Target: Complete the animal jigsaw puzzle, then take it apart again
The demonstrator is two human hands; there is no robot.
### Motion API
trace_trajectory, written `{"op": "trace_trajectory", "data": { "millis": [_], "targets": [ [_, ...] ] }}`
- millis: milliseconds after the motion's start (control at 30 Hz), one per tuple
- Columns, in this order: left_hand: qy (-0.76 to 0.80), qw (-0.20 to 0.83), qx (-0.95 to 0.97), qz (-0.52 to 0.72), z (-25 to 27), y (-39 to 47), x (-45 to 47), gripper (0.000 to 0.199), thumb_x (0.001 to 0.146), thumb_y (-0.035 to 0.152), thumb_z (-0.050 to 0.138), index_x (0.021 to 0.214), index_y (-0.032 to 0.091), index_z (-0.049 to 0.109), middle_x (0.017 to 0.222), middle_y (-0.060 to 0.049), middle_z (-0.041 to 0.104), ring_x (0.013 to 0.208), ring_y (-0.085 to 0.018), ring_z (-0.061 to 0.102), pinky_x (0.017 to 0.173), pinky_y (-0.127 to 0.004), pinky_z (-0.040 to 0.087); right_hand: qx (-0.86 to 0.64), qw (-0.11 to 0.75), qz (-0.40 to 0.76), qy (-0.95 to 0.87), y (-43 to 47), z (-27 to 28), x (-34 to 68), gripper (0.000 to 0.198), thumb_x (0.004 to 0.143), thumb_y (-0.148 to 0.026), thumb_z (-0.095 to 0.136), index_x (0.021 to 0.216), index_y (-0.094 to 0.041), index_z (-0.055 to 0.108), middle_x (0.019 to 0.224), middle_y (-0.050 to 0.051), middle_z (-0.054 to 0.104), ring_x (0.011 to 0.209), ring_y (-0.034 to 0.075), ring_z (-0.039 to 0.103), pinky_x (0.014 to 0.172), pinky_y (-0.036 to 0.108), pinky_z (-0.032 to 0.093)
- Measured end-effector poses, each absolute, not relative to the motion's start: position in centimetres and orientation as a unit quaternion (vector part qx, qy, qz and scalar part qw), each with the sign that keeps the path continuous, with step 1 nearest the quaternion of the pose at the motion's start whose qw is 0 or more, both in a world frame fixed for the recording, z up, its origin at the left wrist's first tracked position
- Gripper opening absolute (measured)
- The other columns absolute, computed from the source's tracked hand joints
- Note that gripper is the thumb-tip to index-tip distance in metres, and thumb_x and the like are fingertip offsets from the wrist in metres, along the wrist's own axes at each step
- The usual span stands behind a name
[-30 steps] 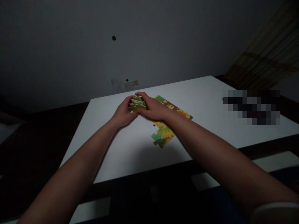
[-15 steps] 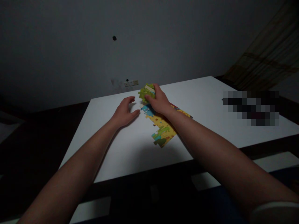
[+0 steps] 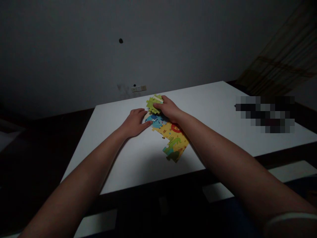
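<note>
A partly joined jigsaw puzzle (image 3: 170, 135) lies on the white table, yellow with a blue animal, a red one and a green crocodile-like figure. My right hand (image 3: 170, 109) grips several green puzzle pieces (image 3: 154, 104), held together just above the puzzle's far end. Its wrist and forearm hide the puzzle's right side. Flat beside the left edge, my left hand (image 3: 136, 122) has its thumb touching the blue animal and its fingers stretched forward. Nothing is held in it.
The white table (image 3: 119, 165) reaches towards a grey wall with a socket strip (image 3: 138, 88). A blurred-out dark object (image 3: 266, 114) lies on the table's right side. A curtain (image 3: 279, 72) hangs at the far right.
My left hand has moved right and now touches the puzzle's edge. My right hand has lowered the green pieces slightly. The puzzle has turned a little and shifted.
</note>
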State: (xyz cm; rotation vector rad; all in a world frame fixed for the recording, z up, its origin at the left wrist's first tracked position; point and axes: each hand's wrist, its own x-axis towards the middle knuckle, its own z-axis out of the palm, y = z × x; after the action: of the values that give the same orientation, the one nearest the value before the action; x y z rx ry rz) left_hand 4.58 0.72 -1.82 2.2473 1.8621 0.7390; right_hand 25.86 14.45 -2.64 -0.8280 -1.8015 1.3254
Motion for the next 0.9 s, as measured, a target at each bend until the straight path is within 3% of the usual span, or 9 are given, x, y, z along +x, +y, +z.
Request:
{"op": "trace_trajectory", "data": {
  "millis": [233, 333, 500, 700, 900],
  "targets": [
    [0.610, 0.107, 0.729, 0.290, -1.3, 0.6, 4.2, 0.051, 0.090, 0.060, 0.089, 0.129, 0.028, 0.081, 0.145, -0.016, 0.081, 0.144, -0.046, 0.069, 0.131, -0.068, 0.052, -0.314, 0.361, 0.565, -0.672, 13.6, -1.9, 25.5, 0.036, 0.100, -0.047, 0.078, 0.128, -0.031, 0.063, 0.135, 0.013, 0.086, 0.115, 0.036, 0.085, 0.102, 0.061, 0.075],
    [0.622, 0.116, 0.707, 0.315, -1.0, 0.4, 4.3, 0.054, 0.084, 0.051, 0.093, 0.129, 0.027, 0.077, 0.131, -0.013, 0.083, 0.122, -0.040, 0.075, 0.115, -0.060, 0.062, -0.334, 0.401, 0.526, -0.672, 13.6, -2.0, 25.4, 0.040, 0.103, -0.045, 0.075, 0.138, -0.032, 0.062, 0.140, 0.013, 0.084, 0.120, 0.036, 0.084, 0.106, 0.064, 0.073],
    [0.600, 0.155, 0.693, 0.368, -0.6, 0.5, 5.0, 0.028, 0.096, 0.042, 0.080, 0.119, 0.026, 0.074, 0.101, -0.004, 0.079, 0.090, -0.026, 0.072, 0.085, -0.041, 0.063, -0.333, 0.414, 0.436, -0.727, 13.7, -2.1, 25.4, 0.044, 0.105, -0.052, 0.077, 0.144, -0.037, 0.063, 0.147, 0.009, 0.083, 0.133, 0.033, 0.079, 0.120, 0.059, 0.065],
    [0.612, 0.160, 0.629, 0.452, -0.9, 1.2, 4.9, 0.037, 0.087, 0.035, 0.089, 0.117, 0.026, 0.069, 0.102, -0.002, 0.076, 0.083, -0.021, 0.069, 0.079, -0.037, 0.061, -0.282, 0.375, 0.447, -0.762, 12.9, -1.4, 25.5, 0.038, 0.105, -0.053, 0.077, 0.139, -0.038, 0.068, 0.146, 0.003, 0.084, 0.136, 0.031, 0.078, 0.124, 0.056, 0.063],
    [0.620, 0.177, 0.581, 0.497, -1.1, 1.8, 4.8, 0.039, 0.083, 0.026, 0.092, 0.111, 0.026, 0.065, 0.098, -0.002, 0.073, 0.079, -0.018, 0.068, 0.077, -0.037, 0.062, -0.236, 0.359, 0.427, -0.796, 12.0, -0.9, 26.1, 0.038, 0.106, -0.049, 0.076, 0.142, -0.035, 0.071, 0.145, 0.007, 0.084, 0.134, 0.034, 0.077, 0.126, 0.060, 0.060]
  ]
}}
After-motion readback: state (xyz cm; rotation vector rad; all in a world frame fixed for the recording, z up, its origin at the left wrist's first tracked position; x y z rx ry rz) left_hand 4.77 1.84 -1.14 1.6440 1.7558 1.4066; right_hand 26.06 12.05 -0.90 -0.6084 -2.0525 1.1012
